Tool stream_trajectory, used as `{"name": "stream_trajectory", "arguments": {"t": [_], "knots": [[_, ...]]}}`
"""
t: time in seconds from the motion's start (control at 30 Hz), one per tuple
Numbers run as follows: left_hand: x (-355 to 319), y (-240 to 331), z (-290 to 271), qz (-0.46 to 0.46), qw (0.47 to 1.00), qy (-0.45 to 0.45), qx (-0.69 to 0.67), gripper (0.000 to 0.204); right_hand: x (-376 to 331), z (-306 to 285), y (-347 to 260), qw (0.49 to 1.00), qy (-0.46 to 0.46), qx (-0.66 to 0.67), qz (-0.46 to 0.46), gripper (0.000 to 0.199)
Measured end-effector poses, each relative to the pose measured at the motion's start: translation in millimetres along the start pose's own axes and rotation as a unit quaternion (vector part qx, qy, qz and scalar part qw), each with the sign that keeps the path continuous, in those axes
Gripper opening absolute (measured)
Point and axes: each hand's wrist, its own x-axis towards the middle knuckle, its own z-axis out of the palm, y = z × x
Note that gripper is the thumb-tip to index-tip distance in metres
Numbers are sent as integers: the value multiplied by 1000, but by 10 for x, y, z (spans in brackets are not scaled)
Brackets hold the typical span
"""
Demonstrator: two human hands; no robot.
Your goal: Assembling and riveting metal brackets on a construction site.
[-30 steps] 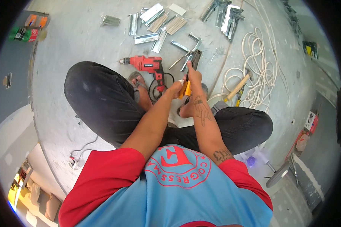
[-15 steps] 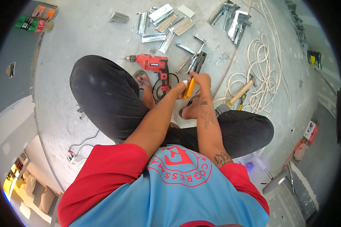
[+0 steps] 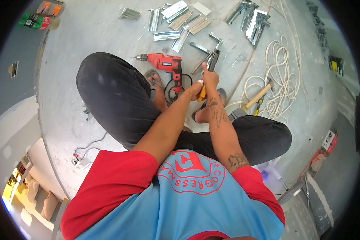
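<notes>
A hand tool with yellow handles [image 3: 202, 94] and a long dark metal head sits between my hands; its exact kind I cannot tell. My left hand [image 3: 196, 89] is closed round the handle side, with a white wrap on one finger. My right hand [image 3: 211, 80] grips it from the right, thumb laid forward along the tool. The head meets a bent silver metal profile [image 3: 216, 38] on the floor; where they join is partly hidden. A red power drill [image 3: 164, 62] lies left of my hands, its chuck pointing left.
Several cut metal channel pieces [image 3: 167, 35] lie ahead, with a stack of metal brackets [image 3: 255, 26] farther right. A coiled white cable [image 3: 282, 80] and a wooden-handled hammer [image 3: 257, 97] are at right. The drill's black cord [image 3: 184, 75] loops near my foot.
My hands have closed in on the yellow handles, which show less now. My right thumb points farther forward. The whole view has shifted slightly; the drill and metal pieces lie as before.
</notes>
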Motion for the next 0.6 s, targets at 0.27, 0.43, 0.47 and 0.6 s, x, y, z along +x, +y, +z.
{"name": "stream_trajectory", "arguments": {"t": [0.27, 0.43, 0.47, 0.6], "knots": [[139, -169, -214, 43, 998, 18, -48, 45, -333, -23, -267, 960, 145, -228, -70, 72], [185, -184, -166, -3, 999, 48, -8, 56, 10, -809, -355, 981, -154, -114, -9, 82], [177, -156, -217, -18, 999, 32, -20, 58, -7, -902, -464, 986, -162, 2, 36, 87], [219, -192, -362, -25, 999, 41, -8, 57, -186, -793, -584, 987, -138, 15, 77, 98]]}}
